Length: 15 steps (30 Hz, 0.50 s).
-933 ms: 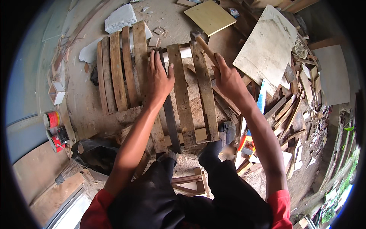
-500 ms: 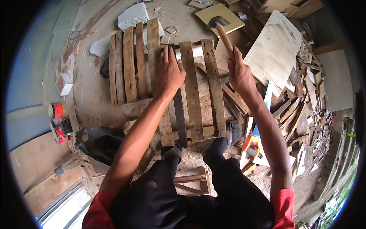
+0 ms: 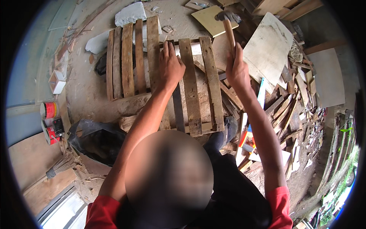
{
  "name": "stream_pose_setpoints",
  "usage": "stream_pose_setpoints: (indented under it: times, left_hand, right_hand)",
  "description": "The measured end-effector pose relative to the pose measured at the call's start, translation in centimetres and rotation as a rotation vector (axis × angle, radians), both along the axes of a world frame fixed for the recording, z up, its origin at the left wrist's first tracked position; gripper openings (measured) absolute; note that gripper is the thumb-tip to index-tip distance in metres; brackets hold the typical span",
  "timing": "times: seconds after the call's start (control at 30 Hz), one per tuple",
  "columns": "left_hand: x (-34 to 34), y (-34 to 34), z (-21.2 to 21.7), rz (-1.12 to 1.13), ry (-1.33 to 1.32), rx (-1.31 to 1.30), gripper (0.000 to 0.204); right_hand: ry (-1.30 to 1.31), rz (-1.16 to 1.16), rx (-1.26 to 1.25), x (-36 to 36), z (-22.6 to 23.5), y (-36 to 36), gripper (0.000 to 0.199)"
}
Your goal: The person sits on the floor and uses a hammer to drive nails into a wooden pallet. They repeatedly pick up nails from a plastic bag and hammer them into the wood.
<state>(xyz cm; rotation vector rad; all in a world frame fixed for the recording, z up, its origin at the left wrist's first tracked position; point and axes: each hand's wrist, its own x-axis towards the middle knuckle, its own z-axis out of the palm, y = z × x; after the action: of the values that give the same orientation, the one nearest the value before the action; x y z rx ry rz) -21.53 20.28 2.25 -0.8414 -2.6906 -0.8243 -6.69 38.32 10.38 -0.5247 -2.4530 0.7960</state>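
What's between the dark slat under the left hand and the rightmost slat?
In the head view, a single brown slat lies between the dark slat and the rightmost slat.

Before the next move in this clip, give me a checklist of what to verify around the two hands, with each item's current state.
1. Hammer gripped: ok, right hand closed around its wooden handle.
2. Left hand on the dark slat: ok, resting near its far end.
3. Left fingers apart from the hammer head: ok, the head is off to the right.
4. Nail at the left fingertips: cannot tell, too small or covered.
5. Handsaw out of the hands: ok, lying beyond the right forearm.
6. Left foot placement: cannot tell, blurred over.
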Motion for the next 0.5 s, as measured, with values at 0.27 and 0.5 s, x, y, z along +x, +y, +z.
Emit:
stream_pose_setpoints:
  times: [0.27,0.5]
  left_hand:
    - [0.6,-0.2,0.0,0.014,-0.004,-0.061,0.064]
    - [0.3,-1.1,-0.5,-0.042,0.029,-0.099,0.062]
  right_hand:
    - [-0.199,0.008,-0.068,0.8,-0.3,0.2,0.036]
    - [-0.054,-0.007,-0.101,1.8,1.3,-1.3,0.030]
